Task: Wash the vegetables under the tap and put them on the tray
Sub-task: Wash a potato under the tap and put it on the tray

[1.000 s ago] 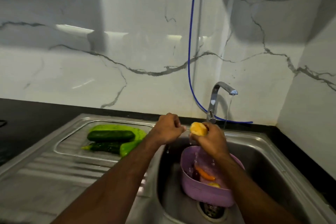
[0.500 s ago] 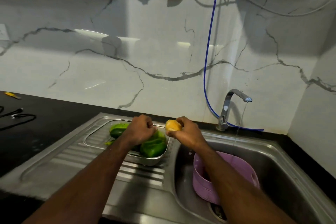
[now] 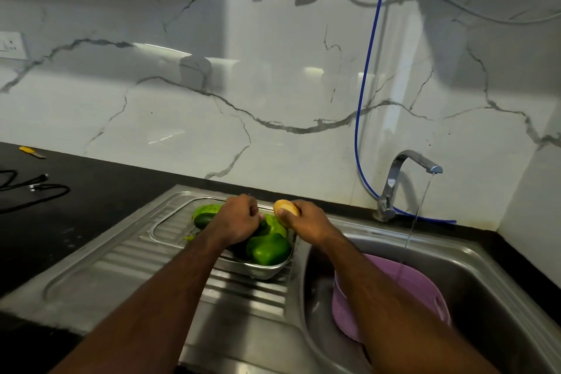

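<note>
My right hand (image 3: 306, 223) grips a yellowish potato (image 3: 283, 207) above the right end of the steel tray (image 3: 261, 271) on the draining board. Green peppers (image 3: 267, 247) and a dark cucumber (image 3: 204, 219) lie in the tray. Fingers curled and holding nothing, my left hand (image 3: 236, 222) hovers over the tray's middle and hides part of the vegetables. The tap (image 3: 403, 179) at the back right runs a thin stream of water into a purple basket (image 3: 419, 288) in the sink bowl; my right forearm covers the basket's contents.
The steel sink bowl (image 3: 501, 288) takes up the lower right, the ribbed draining board (image 3: 100, 270) the lower middle. A black counter (image 3: 91, 191) on the left carries black cables (image 3: 33, 187) and a small yellow tool (image 3: 32, 152). A blue hose (image 3: 364, 85) hangs down the marble wall.
Both hands have moved left from over the purple basket to above the tray, the right one carrying the potato away from the water stream.
</note>
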Demonstrator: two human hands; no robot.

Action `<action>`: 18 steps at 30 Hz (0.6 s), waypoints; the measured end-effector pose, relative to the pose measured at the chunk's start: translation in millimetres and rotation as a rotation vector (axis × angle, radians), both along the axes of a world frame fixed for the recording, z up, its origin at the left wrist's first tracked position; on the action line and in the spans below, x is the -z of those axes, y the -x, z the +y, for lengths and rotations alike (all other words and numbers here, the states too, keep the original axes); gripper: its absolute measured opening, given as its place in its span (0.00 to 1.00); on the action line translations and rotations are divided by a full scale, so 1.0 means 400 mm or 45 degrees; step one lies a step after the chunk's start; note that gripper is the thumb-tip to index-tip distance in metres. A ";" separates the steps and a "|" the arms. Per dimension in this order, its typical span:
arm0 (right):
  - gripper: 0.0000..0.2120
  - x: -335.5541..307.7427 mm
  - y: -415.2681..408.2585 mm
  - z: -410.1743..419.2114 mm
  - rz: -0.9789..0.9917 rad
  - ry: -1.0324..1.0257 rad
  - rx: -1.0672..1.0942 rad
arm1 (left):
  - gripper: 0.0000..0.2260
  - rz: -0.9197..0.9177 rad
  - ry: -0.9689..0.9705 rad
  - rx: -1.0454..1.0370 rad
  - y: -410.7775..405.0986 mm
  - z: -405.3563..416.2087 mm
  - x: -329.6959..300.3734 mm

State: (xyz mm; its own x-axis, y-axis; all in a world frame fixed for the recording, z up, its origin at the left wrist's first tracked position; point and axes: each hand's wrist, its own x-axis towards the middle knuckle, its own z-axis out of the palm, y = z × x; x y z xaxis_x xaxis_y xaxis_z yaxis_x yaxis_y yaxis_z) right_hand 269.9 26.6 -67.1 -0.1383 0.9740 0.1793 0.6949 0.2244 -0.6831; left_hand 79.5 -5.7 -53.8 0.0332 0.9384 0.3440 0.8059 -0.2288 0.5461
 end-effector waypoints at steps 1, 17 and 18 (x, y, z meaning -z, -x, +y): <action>0.23 0.000 0.004 -0.010 0.053 -0.026 -0.033 | 0.09 0.004 0.002 -0.005 0.005 0.000 0.001; 0.25 -0.038 0.162 -0.129 -0.680 -0.334 -0.581 | 0.09 0.271 0.069 -0.115 0.214 -0.080 0.023; 0.24 -0.039 0.178 -0.132 -0.755 -0.295 -0.598 | 0.08 0.286 0.075 -0.117 0.219 -0.082 0.026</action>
State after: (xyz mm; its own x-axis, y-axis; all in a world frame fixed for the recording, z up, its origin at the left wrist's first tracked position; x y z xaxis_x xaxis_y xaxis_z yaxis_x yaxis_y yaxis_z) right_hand 198.9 -26.1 -51.5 -0.6619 0.7368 0.1382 0.7256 0.6760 -0.1286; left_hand -8.1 -38.4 -64.1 0.0159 0.9593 0.2820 0.9245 -0.1216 0.3614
